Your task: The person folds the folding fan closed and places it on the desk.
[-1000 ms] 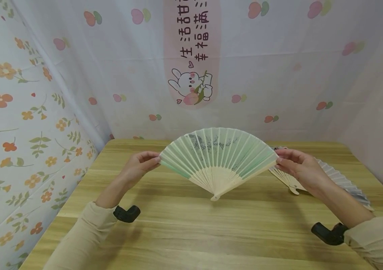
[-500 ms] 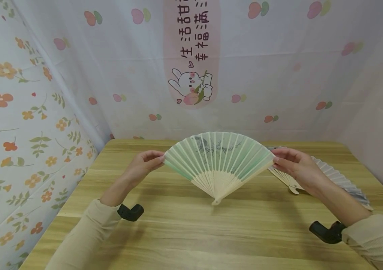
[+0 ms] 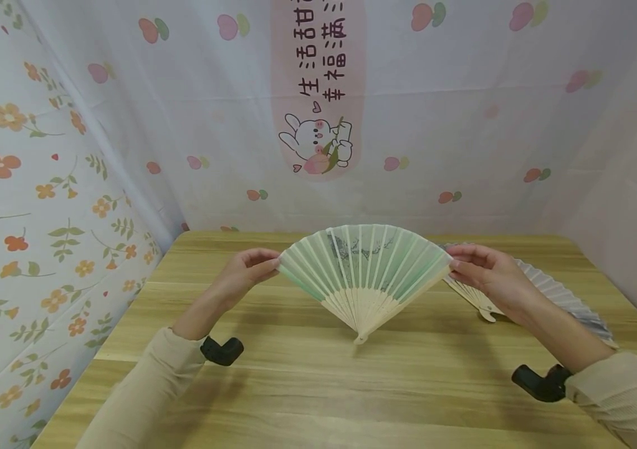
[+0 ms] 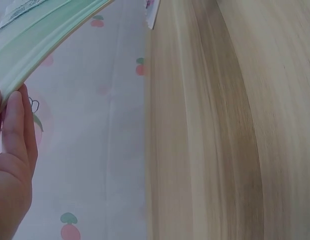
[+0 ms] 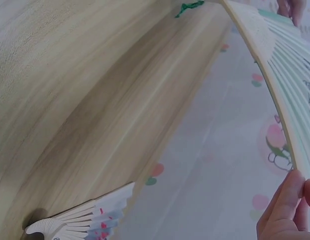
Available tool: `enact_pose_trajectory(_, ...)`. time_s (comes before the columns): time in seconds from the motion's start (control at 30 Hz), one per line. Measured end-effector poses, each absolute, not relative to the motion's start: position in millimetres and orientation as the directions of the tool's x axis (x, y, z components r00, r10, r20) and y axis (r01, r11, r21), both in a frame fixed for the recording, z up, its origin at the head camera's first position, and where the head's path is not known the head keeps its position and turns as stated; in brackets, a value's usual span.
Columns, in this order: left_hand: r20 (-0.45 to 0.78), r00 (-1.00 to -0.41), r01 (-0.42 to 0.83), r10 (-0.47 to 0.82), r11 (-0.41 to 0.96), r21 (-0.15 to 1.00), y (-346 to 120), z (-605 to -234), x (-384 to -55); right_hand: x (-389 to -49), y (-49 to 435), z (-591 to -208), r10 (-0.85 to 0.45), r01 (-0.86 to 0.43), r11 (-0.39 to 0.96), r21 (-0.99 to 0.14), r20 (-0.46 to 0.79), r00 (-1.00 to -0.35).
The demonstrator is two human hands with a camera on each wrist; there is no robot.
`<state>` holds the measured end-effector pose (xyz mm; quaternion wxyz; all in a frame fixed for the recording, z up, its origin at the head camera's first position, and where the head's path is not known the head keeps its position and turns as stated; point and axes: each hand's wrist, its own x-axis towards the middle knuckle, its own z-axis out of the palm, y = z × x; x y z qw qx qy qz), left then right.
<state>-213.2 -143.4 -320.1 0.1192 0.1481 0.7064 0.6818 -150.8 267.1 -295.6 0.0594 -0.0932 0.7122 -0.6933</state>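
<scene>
Spread above the table is a pale green folding fan [image 3: 366, 262] with light ribs and a dark branch drawing, its pivot end pointing down toward me. My left hand [image 3: 248, 271] pinches the fan's left outer corner between thumb and fingers; the left wrist view shows the same left hand [image 4: 15, 150] at that corner. On the other side my right hand [image 3: 489, 274] pinches the right outer corner, by the end of the guard rib [image 5: 275, 100]. A second folding fan [image 3: 556, 290], whitish with a printed pattern, lies open on the table, partly hidden behind my right hand and forearm.
The wooden table [image 3: 307, 399] ends at a patterned curtain [image 3: 436, 143] behind it. A floral curtain [image 3: 43, 206] hangs along the left side. A small green strip [image 5: 189, 7] shows near the held fan's pivot in the right wrist view.
Both hands have come slightly closer together, the left moving right and the right moving left. The held fan is a little narrower and sits lower, nearer the table.
</scene>
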Motion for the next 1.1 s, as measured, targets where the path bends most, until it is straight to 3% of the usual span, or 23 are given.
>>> enact_pose_trajectory(0.73,0.029,-0.908,0.048,0.417,0.035,0.998,-134.7,-311.8,-217.0,-155.5,257.3,-292.3,-0.216,-0.03,0.065,-0.997,0.015,-0.976)
enact_pose_trajectory(1.1,0.011,-0.911,0.037,0.413,0.056,0.998,-124.2,-313.7,-216.8,-156.7,250.4,-289.5,-0.222,-0.039,0.212,-0.976,-0.009,-0.975)
